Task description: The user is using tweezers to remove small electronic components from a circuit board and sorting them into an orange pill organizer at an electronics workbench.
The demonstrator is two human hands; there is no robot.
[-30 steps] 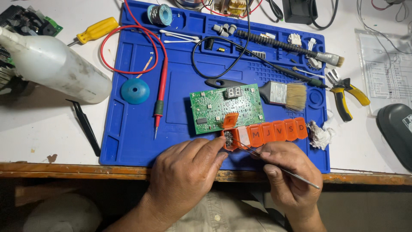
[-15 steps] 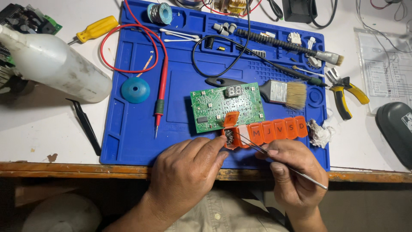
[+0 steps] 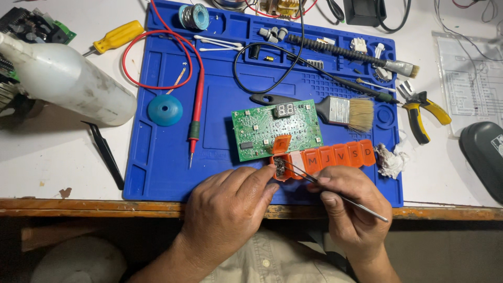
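An orange pill organiser [image 3: 335, 155] with several lidded compartments lies at the near edge of a blue work mat [image 3: 220, 120]. Its leftmost lid stands flipped up, showing small parts inside. My left hand [image 3: 228, 209] steadies that open end with fingertips against it. My right hand [image 3: 348, 202] grips metal tweezers [image 3: 325, 186] whose tips reach into the open compartment. A green circuit board [image 3: 275, 128] with a small digit display lies just behind the organiser.
On the mat are a paintbrush [image 3: 343, 111], red multimeter probe [image 3: 195, 118], blue round cap [image 3: 165, 110], solder spool [image 3: 193, 17] and black cable. Off it lie a white bottle [image 3: 63, 78], yellow screwdriver [image 3: 118, 36], black tweezers [image 3: 105, 152], yellow pliers [image 3: 422, 112], crumpled tissue [image 3: 390, 160].
The tweezer tips have pushed further left into the open compartment. My left hand has stayed against the organiser's end.
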